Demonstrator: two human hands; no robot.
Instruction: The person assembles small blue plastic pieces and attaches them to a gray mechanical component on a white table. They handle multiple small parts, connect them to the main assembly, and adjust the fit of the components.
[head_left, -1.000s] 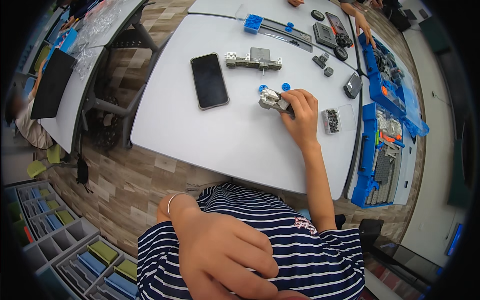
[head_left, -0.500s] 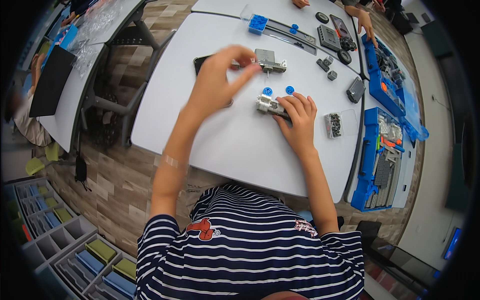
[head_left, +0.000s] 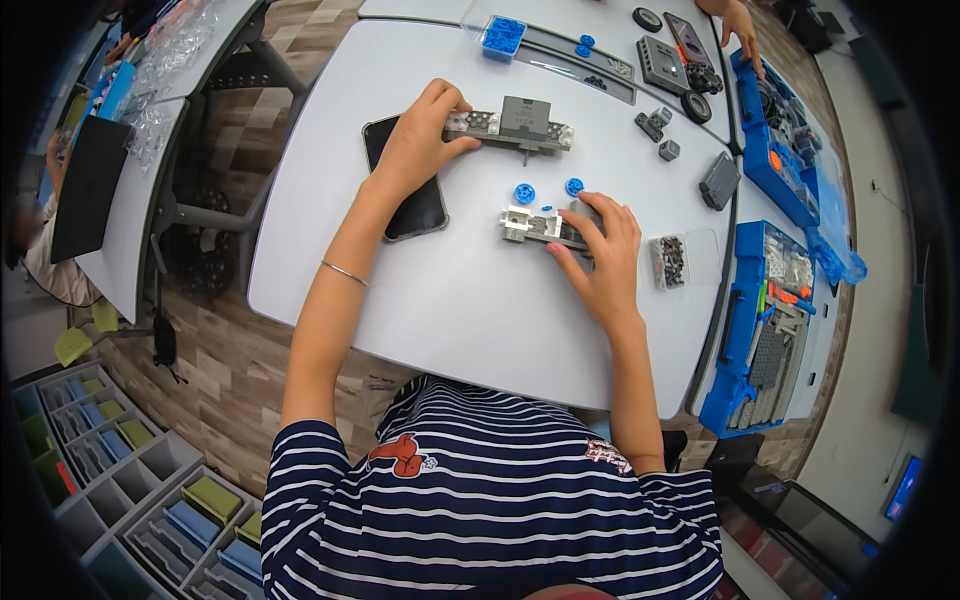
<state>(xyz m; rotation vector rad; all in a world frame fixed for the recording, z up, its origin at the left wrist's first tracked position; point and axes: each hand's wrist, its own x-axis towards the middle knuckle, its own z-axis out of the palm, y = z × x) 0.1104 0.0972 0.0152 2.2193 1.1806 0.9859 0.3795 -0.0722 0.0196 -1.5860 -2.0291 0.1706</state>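
Observation:
My left hand (head_left: pixel 420 148) pinches the left end of a long grey building-block assembly (head_left: pixel 525 118). A square dark-grey block sits on top of it and a thin axle sticks out from its near side. Closer to me, my right hand (head_left: pixel 606 258) has thumb and fingers closed round the right end of a smaller grey and white block assembly (head_left: pixel 528 226), which rests on the table. Just beyond that lie two blue wheels (head_left: pixel 525 194), with a tiny blue piece (head_left: pixel 547 209) between them and the assembly. A dark phone (head_left: pixel 417 213) lies partly under my left hand.
Right of my right hand stands a clear box of small dark pieces (head_left: pixel 669 262). Blue parts cases (head_left: pixel 745 330) line the table's right side. Farther back are a box of blue pieces (head_left: pixel 503 37), a grey controller (head_left: pixel 660 66) and another person's hand (head_left: pixel 740 30).
My left hand, blurred before, has settled on the left end of the long assembly. The smaller assembly in my right hand has turned, showing its white end. The phone shows more fully.

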